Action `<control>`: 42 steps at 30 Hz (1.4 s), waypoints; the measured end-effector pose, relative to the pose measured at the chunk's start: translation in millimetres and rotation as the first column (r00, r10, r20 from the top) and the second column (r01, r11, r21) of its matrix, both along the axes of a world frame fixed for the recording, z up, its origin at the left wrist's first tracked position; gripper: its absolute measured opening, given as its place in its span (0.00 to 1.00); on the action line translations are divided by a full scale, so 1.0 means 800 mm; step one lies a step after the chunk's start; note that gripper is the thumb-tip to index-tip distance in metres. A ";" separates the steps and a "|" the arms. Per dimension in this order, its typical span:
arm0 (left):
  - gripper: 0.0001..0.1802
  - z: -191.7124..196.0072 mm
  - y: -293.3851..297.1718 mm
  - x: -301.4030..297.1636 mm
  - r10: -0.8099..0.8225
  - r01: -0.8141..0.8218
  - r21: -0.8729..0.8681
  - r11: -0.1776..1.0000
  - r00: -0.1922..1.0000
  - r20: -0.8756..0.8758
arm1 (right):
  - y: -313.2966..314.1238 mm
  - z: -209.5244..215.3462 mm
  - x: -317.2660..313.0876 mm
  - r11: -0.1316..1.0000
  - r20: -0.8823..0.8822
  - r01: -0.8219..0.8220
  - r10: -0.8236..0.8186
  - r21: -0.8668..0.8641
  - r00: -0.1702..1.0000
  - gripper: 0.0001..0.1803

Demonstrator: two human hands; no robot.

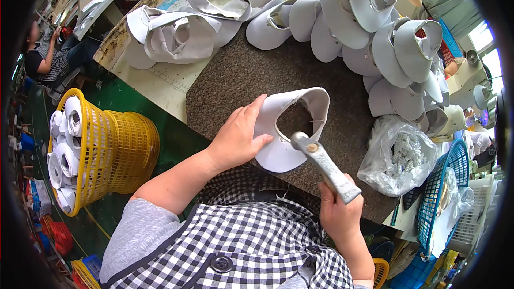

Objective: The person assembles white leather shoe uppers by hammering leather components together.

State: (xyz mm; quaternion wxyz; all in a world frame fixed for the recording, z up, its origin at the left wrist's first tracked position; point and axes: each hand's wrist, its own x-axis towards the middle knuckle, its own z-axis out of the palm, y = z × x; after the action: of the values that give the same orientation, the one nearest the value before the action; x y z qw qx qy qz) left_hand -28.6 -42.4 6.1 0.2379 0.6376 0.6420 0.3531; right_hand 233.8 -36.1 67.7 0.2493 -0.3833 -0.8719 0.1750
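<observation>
A white piece shaped like a shoe upper [281, 152], with a large oval opening, rests on the dark, rough worktop [235, 83] in front of me. Along its left edge lies my left hand [238, 131], thumb and fingertips holding it steady. My right hand [341, 208] is wrapped round a hammer [327, 166] with a worn metal surface. The hammer's rounded end is over the upper's lower right part, by the rim of the opening; whether it touches cannot be told. Part of the hammer's handle is hidden in my fist.
Piled white uppers [348, 18] cover the far right, and more uppers [179, 37] lie at the far left. A clear plastic bag [399, 155] with whitish bits sits at right, beside a blue basket [431, 208]. Yellow baskets [126, 147] with rolled white pieces stand left. Another person [48, 61] sits far left.
</observation>
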 end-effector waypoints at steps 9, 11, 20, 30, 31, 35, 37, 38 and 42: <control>0.39 -0.008 -0.001 -0.002 0.022 -0.026 0.066 0.997 0.998 0.062 | 0.014 -0.007 -0.032 0.984 0.206 0.050 -0.015 -0.170 0.979 0.12; 0.39 -0.002 -0.002 0.001 0.017 -0.020 0.030 0.999 0.994 0.107 | 0.008 -0.016 -0.026 0.994 0.086 0.015 -0.006 -0.104 0.996 0.13; 0.37 -0.001 0.002 -0.001 0.020 -0.018 -0.017 1.000 0.993 0.114 | 0.002 0.008 -0.013 0.982 0.008 0.111 -0.111 -0.154 0.994 0.10; 0.37 -0.008 -0.001 0.001 0.039 -0.042 0.066 0.997 0.998 0.043 | 0.001 -0.005 -0.008 0.986 0.098 0.102 -0.090 -0.130 0.991 0.11; 0.37 -0.007 0.000 0.002 0.040 -0.043 0.057 0.997 0.998 0.055 | -0.002 -0.002 -0.012 0.993 0.041 0.066 -0.062 -0.100 0.997 0.10; 0.37 -0.011 0.002 0.001 0.052 -0.056 0.070 0.996 0.997 0.056 | 0.004 -0.031 -0.017 0.975 0.204 0.157 -0.124 -0.154 0.971 0.05; 0.34 -0.010 0.004 0.003 0.059 -0.068 0.084 0.994 0.993 0.105 | 0.003 -0.027 -0.003 0.972 0.121 0.188 -0.172 -0.143 0.978 0.07; 0.32 -0.010 0.004 0.003 0.064 -0.079 0.097 0.992 0.986 0.153 | 0.004 -0.018 0.000 0.969 0.022 0.212 -0.211 -0.129 0.977 0.10; 0.22 0.000 -0.004 -0.010 0.104 0.060 -0.175 0.983 0.603 0.791 | 0.002 -0.028 0.035 0.923 -0.014 0.385 -0.385 -0.001 0.923 0.14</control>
State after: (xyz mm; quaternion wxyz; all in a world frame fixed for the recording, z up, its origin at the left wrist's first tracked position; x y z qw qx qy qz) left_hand -36.3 -45.8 5.9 0.5524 0.3807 0.5061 0.5421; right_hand 262.1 -34.2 45.6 0.2854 -0.5454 -0.7782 0.1247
